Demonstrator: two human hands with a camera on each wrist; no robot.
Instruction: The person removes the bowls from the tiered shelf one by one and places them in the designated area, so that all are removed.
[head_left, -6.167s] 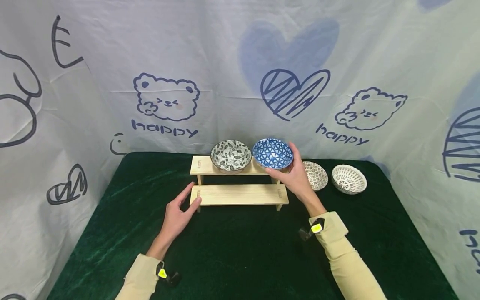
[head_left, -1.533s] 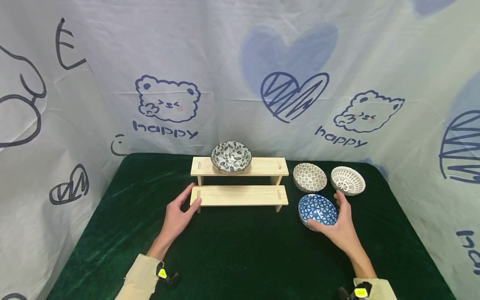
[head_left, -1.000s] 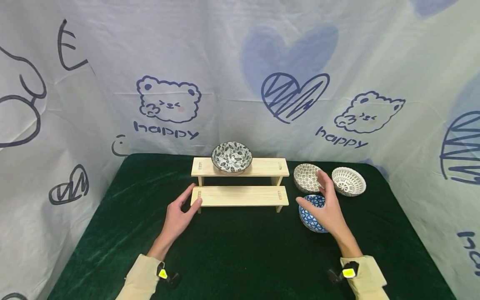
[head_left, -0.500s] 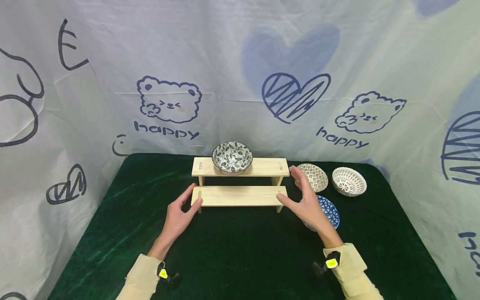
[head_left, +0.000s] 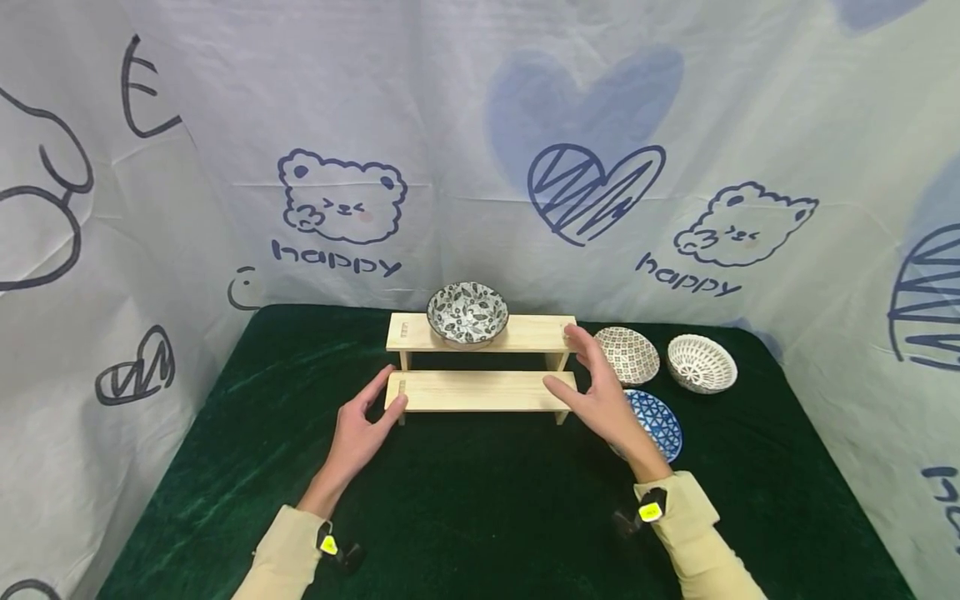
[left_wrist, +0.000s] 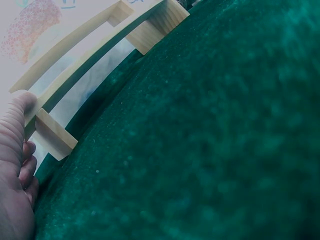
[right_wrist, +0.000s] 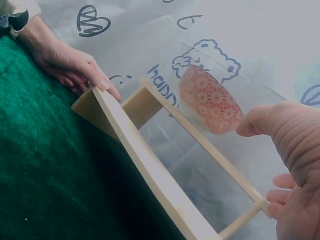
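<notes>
A two-tier wooden display stand (head_left: 480, 392) stands on the green cloth. My left hand (head_left: 360, 425) grips the left end of its lower tier, and in the left wrist view the thumb (left_wrist: 22, 102) lies along the board's edge with fingers below. My right hand (head_left: 600, 400) is at the stand's right end, thumb and fingers apart, holding nothing. On the upper tier sits a leaf-patterned bowl (head_left: 467, 312); the right wrist view shows its red floral outside (right_wrist: 212, 100). A blue triangle-patterned bowl (head_left: 658, 423), partly hidden by my right hand and wrist, rests on the cloth.
Behind the blue bowl are a brown-and-white patterned bowl (head_left: 628, 356) and, to its right, a white bowl with dark dashes (head_left: 702, 364). A white printed curtain (head_left: 465, 108) rises right behind the table and along both sides.
My right hand took the blue bowl from the upper tier down to the cloth at the right, let it go, and moved left to the stand. My left hand stayed put.
</notes>
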